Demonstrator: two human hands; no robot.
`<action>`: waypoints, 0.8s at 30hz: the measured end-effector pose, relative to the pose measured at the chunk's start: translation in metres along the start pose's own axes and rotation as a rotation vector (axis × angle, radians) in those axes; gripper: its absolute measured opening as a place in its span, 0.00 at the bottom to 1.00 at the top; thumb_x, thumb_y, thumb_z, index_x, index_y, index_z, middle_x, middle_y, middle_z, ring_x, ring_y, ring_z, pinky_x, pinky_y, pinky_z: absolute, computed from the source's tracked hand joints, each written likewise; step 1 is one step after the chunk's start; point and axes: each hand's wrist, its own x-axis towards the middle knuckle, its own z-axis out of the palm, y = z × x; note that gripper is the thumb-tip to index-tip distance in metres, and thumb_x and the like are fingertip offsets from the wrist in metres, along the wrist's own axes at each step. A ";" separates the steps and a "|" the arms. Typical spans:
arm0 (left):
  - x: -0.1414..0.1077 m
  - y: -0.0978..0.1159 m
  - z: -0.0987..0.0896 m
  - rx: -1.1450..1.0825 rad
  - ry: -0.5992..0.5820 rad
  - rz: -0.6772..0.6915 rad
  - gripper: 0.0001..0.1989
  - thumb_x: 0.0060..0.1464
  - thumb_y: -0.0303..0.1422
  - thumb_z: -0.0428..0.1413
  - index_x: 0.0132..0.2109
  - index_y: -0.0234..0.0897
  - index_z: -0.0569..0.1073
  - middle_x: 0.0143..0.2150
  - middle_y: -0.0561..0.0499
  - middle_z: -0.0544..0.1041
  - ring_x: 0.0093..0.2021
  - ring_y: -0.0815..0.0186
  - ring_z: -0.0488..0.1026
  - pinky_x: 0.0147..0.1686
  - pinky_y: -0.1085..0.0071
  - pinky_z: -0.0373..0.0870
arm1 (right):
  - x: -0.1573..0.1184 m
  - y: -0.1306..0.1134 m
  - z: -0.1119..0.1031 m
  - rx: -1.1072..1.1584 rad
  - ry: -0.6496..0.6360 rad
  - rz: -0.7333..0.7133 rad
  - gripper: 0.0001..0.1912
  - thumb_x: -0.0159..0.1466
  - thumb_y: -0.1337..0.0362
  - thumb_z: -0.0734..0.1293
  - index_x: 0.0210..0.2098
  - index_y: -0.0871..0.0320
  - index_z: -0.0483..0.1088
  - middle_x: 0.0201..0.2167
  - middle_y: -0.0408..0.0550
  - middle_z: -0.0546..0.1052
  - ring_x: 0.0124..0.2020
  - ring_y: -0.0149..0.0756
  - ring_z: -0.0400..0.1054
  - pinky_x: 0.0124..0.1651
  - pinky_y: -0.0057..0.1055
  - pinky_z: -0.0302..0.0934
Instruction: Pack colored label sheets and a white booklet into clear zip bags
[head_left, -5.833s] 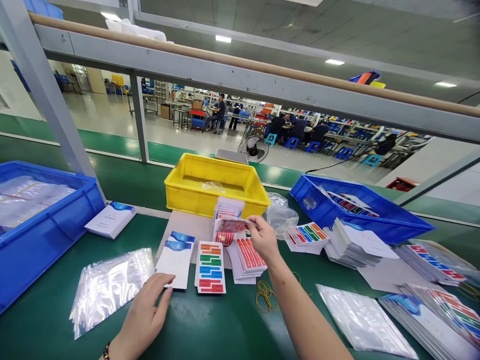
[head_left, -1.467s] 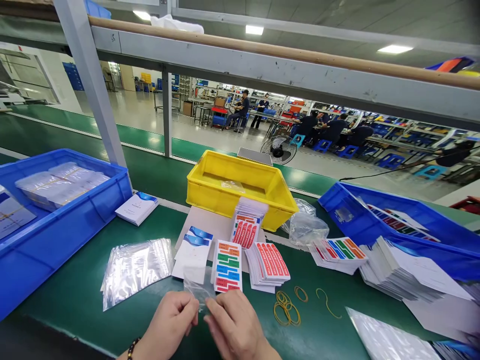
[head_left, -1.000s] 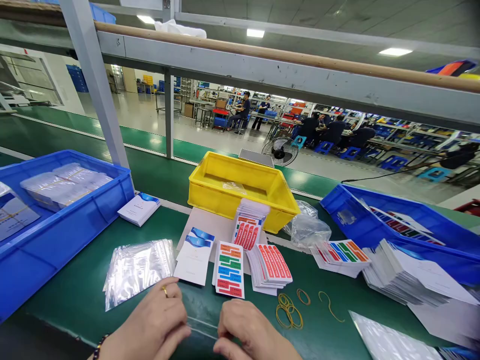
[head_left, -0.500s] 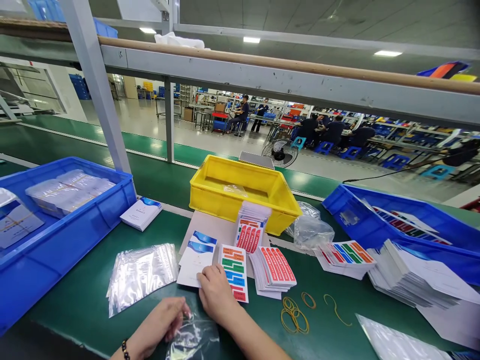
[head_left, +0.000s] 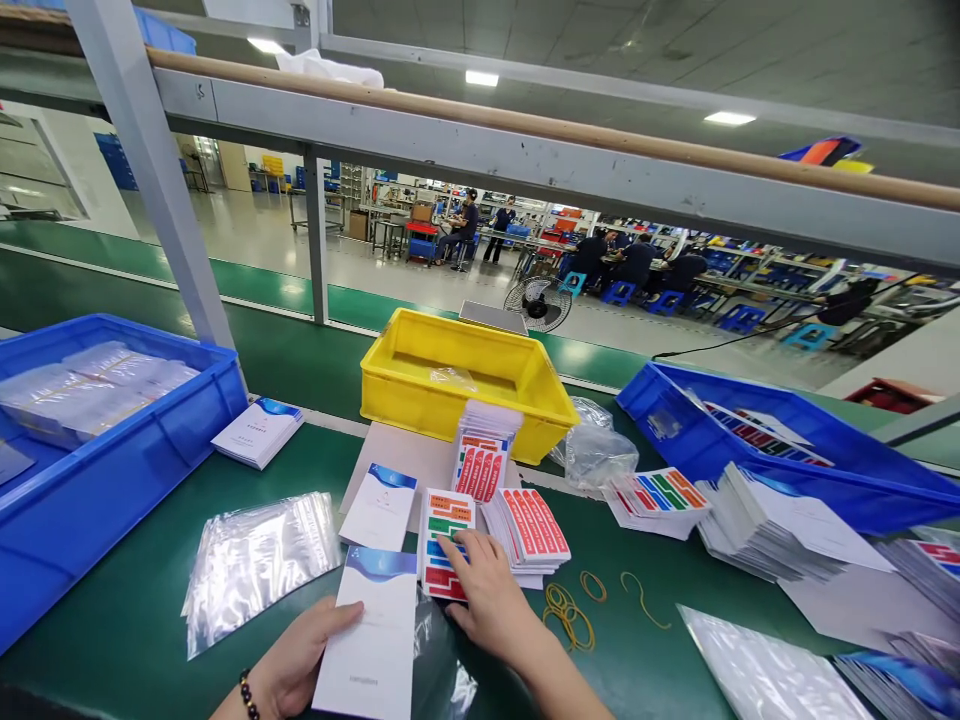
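Observation:
My left hand (head_left: 300,655) is closed on a white booklet (head_left: 367,640) with a blue wave band along its top, thumb on its face. My right hand (head_left: 491,595) lies over a sheet of colored stickers (head_left: 448,515), orange, green, blue and red, with its fingers spread on the surface. Behind the held booklet lies another white booklet (head_left: 380,505) on the table. Just right of the sticker sheet is a stack of red sticker sheets (head_left: 534,530). A clear plastic bag (head_left: 442,660) lies partly hidden between my hands.
Clear bags (head_left: 259,555) lie at left, beside a blue bin (head_left: 142,470) and a booklet pile (head_left: 259,430). A yellow bin (head_left: 450,400) stands behind. Rubber bands (head_left: 568,615), booklet stacks (head_left: 780,520) and another blue bin (head_left: 750,450) are to the right.
My left hand has left the clear bag and now holds a booklet near the table's front. My right hand has moved right, from the booklets onto the sticker sheet. The view has shifted slightly.

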 end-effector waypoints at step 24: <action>0.025 -0.014 0.025 0.056 0.103 -0.126 0.19 0.41 0.37 0.65 0.36 0.26 0.73 0.30 0.40 0.81 0.34 0.51 0.79 0.34 0.64 0.73 | -0.013 0.010 -0.048 0.049 0.177 0.253 0.14 0.65 0.67 0.55 0.35 0.59 0.72 0.33 0.50 0.74 0.36 0.35 0.66 0.40 0.30 0.58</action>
